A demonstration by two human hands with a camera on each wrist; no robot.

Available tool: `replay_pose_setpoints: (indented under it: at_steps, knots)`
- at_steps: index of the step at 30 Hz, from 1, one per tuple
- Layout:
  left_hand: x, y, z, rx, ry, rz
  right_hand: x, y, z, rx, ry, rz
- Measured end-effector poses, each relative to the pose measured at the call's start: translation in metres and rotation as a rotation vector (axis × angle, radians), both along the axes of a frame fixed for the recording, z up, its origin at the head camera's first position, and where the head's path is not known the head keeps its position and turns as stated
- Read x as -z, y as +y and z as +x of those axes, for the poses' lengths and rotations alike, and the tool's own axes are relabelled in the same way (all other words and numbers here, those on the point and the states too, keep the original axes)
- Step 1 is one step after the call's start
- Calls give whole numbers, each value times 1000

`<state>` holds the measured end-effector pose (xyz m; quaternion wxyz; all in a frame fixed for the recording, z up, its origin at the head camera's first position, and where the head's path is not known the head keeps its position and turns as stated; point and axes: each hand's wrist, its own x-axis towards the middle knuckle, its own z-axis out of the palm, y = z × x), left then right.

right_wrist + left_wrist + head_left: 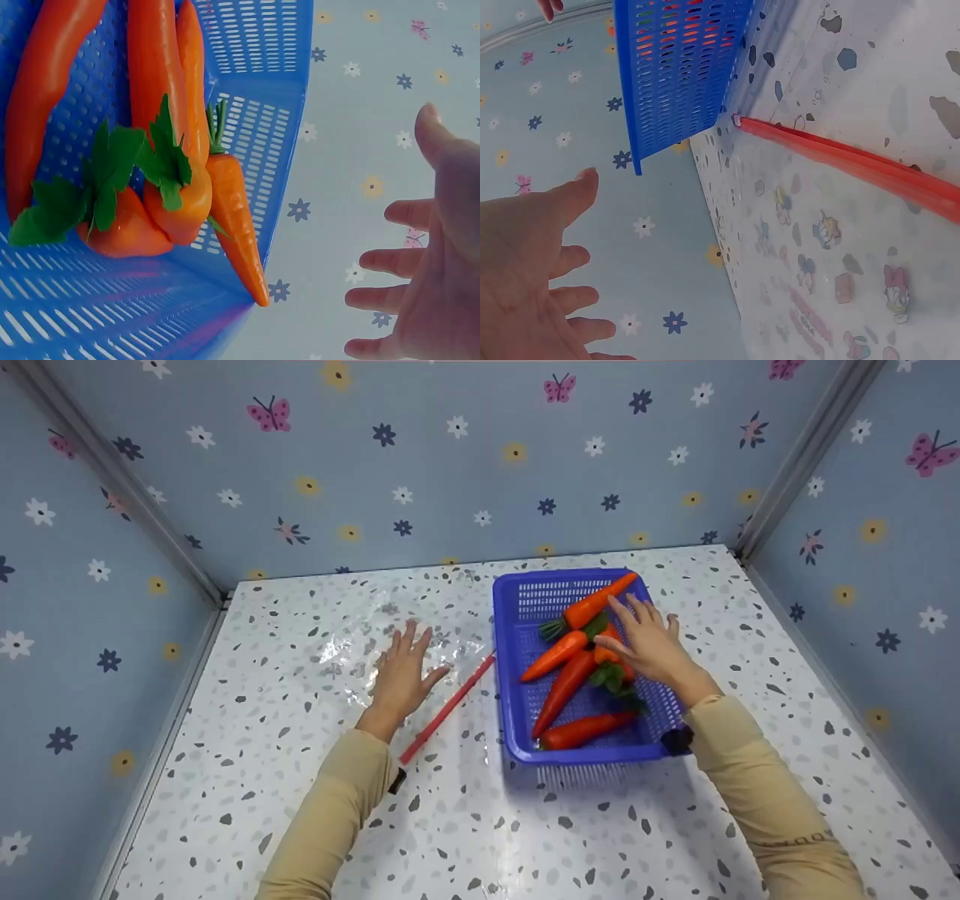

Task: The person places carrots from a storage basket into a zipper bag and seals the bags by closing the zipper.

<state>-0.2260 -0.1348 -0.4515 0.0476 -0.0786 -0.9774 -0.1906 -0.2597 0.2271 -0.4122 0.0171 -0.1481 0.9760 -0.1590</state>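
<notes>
1 L hand (400,681) spread, held over clear bag (336,651) nr tabletop (247,780) rear edge | R hand (655,647) spread, held over R edge of veg bskt (507,675)

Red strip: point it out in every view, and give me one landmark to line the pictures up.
Head: the red strip slants left of picture centre, between the left hand and the blue basket.
Left wrist: the red strip runs from near the basket, upper middle, down to the right edge.
Right wrist: not in the picture.
Shared landmark: the blue basket, right of centre in head, at the top in left wrist, filling the left in right wrist.
</notes>
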Motion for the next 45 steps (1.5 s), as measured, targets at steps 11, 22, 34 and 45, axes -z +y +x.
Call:
replay_pose_setpoints:
  at_steps: [11, 22, 34, 45]
  knots:
    - [30, 5, 3, 39, 76, 39, 2, -7, 14, -12, 39, -93]
    - [53, 12, 4, -10, -94, 158, 1, -14, 28, -6, 15, -178]
    - [76, 21, -3, -97, -189, 153, 5, -17, 41, -34, 105, -290]
    - [86, 22, -1, -110, -110, 110, 9, -25, 57, -55, 179, -422]
